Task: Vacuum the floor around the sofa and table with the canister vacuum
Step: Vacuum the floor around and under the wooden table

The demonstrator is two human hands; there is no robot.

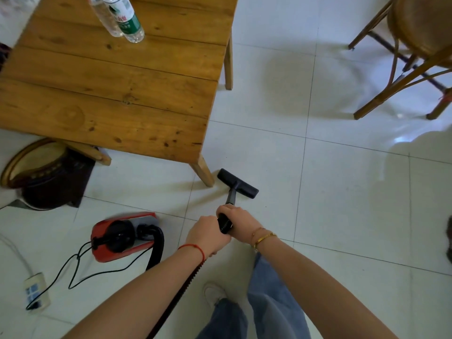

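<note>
The canister vacuum [122, 237] is red with a black round top and stands on the floor [342, 192], near the wooden table [110, 94]. Its black nozzle [237, 183] lies just beside the table leg [203, 171]. The left hand [208, 234] and right hand [238, 222] both grip the black wand [226, 222].

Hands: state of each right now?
Left hand: closed, gripping the vacuum wand.
Right hand: closed, gripping the same wand, further forward.

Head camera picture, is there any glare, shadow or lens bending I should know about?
Head view: glare on the glossy floor tiles at right, soft shadows beside the table and under the chair, wide-angle bowing at the edges, focus otherwise sharp.
</note>
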